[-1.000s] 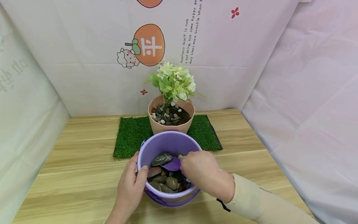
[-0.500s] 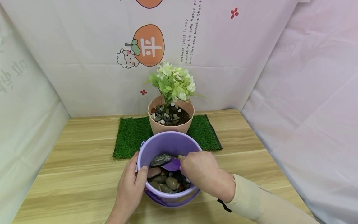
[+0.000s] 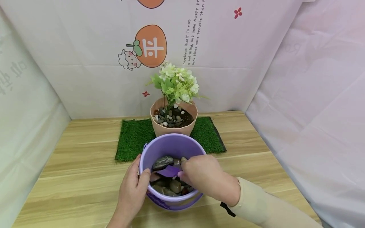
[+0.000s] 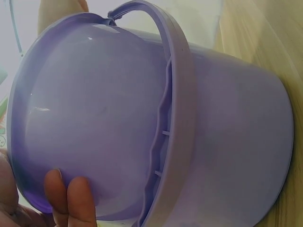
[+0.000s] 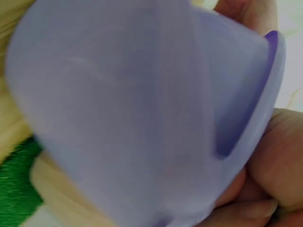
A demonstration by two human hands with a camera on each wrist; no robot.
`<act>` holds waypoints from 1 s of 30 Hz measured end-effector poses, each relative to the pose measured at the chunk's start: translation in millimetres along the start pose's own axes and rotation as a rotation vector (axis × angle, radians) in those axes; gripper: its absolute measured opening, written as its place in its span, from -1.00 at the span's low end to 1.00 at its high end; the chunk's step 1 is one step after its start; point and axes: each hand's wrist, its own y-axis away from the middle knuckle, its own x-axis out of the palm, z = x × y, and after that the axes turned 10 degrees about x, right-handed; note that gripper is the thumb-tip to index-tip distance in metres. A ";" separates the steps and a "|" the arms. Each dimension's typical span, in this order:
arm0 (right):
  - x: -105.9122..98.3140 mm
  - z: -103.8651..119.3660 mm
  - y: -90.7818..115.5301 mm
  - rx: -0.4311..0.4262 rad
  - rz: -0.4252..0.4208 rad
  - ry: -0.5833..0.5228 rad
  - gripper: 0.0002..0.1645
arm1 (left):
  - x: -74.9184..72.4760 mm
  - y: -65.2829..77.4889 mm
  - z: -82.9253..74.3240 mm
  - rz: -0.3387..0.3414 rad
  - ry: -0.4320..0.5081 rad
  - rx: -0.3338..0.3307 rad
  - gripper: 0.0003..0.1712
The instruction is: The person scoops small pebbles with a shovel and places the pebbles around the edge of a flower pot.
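A light purple bucket (image 3: 174, 144) stands on the table with stones (image 3: 163, 162) of several sizes inside. My left hand (image 3: 133, 186) grips its left rim, thumb over the edge; the left wrist view shows fingers (image 4: 80, 201) against the outer wall below the handle (image 4: 182, 109). Inside the bucket, a darker purple scoop (image 3: 169, 171) lies among the stones, its blade pointing left. My right hand (image 3: 205, 174) holds it by the grip, which is hidden in the fist. In the right wrist view the bucket's outer wall (image 5: 104, 109) hides the scoop.
Right behind the bucket stands a pink flowerpot (image 3: 174, 129) with a white-flowered plant (image 3: 178, 83), soil and small pebbles. A green turf mat (image 3: 131, 142) lies under it on the wooden table (image 3: 80, 167). White printed cloth (image 3: 94, 85) encloses the back and sides.
The scoop has moved slightly left in the bucket, and its blade now covers part of the reddish stone. Stones near it have shifted. The left hand and bucket stay put.
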 end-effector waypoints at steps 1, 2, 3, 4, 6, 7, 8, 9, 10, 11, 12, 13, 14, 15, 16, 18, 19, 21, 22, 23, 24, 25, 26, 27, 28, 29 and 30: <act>-1.3 0.7 -0.8 -0.002 0.007 -0.007 -0.58 | 0.1 -0.4 -0.2 0.004 0.005 0.000 -0.38; -2.9 1.7 -1.4 0.001 0.016 -0.008 -0.54 | 0.2 -0.6 -0.3 0.008 0.009 -0.001 -0.38; -3.6 2.4 -2.1 0.008 0.019 -0.006 -0.49 | 0.3 -0.7 -0.3 0.011 0.010 -0.003 -0.38; -3.6 2.9 -2.5 0.014 0.018 0.005 -0.46 | 0.4 -0.7 -0.4 0.013 0.013 -0.006 -0.38; -2.7 3.5 -3.2 0.021 0.013 0.034 -0.51 | 0.4 -0.5 -0.5 0.013 0.007 -0.010 -0.38; -1.8 3.6 -3.4 0.023 0.013 0.050 -0.55 | 0.4 -0.3 -0.3 0.011 0.005 -0.013 -0.38; -0.8 3.6 -3.5 0.027 0.018 0.061 -0.60 | 0.3 0.0 -0.1 0.008 0.002 -0.013 -0.38; 0.4 3.4 -3.8 0.030 0.022 0.070 -0.63 | 0.2 0.1 -0.1 0.005 -0.001 -0.012 -0.38; 1.8 3.1 -4.0 0.033 0.028 0.077 -0.64 | 0.1 0.2 0.0 0.003 -0.003 -0.009 -0.38; 2.7 2.9 -4.3 0.035 0.035 0.075 -0.64 | -0.1 0.3 0.1 0.002 -0.004 -0.006 -0.38; 3.9 2.6 -4.6 0.033 0.040 0.071 -0.64 | -0.2 0.3 0.3 0.002 -0.005 -0.003 -0.38; 4.9 2.3 -4.8 0.033 0.045 0.065 -0.64 | -0.4 0.4 0.5 0.002 -0.006 0.000 -0.38; 5.8 2.0 -5.2 0.036 0.055 0.056 -0.63 | -0.6 0.4 0.9 0.002 -0.009 0.003 -0.38; 6.6 1.6 -5.5 0.036 0.062 0.045 -0.62 | -0.9 0.5 1.1 0.003 -0.011 0.006 -0.38; 7.2 1.1 -6.3 0.036 0.072 0.033 -0.61 | -1.3 0.1 1.2 0.005 -0.015 0.007 -0.38; 7.5 0.6 -7.6 0.035 0.096 0.017 -0.58 | -2.1 -0.7 1.4 0.008 -0.022 0.009 -0.38; 7.3 0.9 -8.3 0.034 0.110 0.019 -0.58 | -2.6 -0.9 1.3 0.008 -0.025 0.007 -0.37; 8.4 2.5 -9.2 0.015 0.095 0.047 -0.57 | -3.6 -1.3 0.7 0.008 -0.031 0.006 -0.37; 9.8 3.9 -9.7 0.000 0.074 0.072 -0.58 | -4.0 -1.5 0.4 0.007 -0.033 0.007 -0.37; 11.8 5.6 -10.1 -0.021 0.039 0.104 -0.58 | -4.3 -1.5 0.3 0.006 -0.035 0.008 -0.37; 14.5 7.3 -10.5 -0.040 -0.002 0.134 -0.56 | -4.5 -1.3 0.1 0.005 -0.039 0.008 -0.37; 18.2 9.0 -10.9 -0.055 -0.054 0.163 -0.52 | -4.6 -1.1 -0.2 0.005 -0.041 0.009 -0.37; 22.0 10.4 -11.3 -0.065 -0.106 0.189 -0.47 | -4.6 -0.9 -0.4 0.006 -0.040 0.009 -0.37; 25.4 11.4 -11.5 -0.069 -0.144 0.202 -0.42 | -4.4 -0.6 -0.6 0.007 -0.038 0.009 -0.37; 28.7 12.1 -11.7 -0.068 -0.173 0.202 -0.40 | -4.2 -0.4 -0.7 0.008 -0.037 0.008 -0.37; 30.9 12.5 -11.8 -0.061 -0.194 0.199 -0.38 | -4.0 -0.2 -1.0 0.009 -0.036 0.007 -0.37; 32.6 12.7 -11.8 -0.047 -0.205 0.187 -0.38 | -3.8 -0.1 -1.2 0.009 -0.035 0.006 -0.37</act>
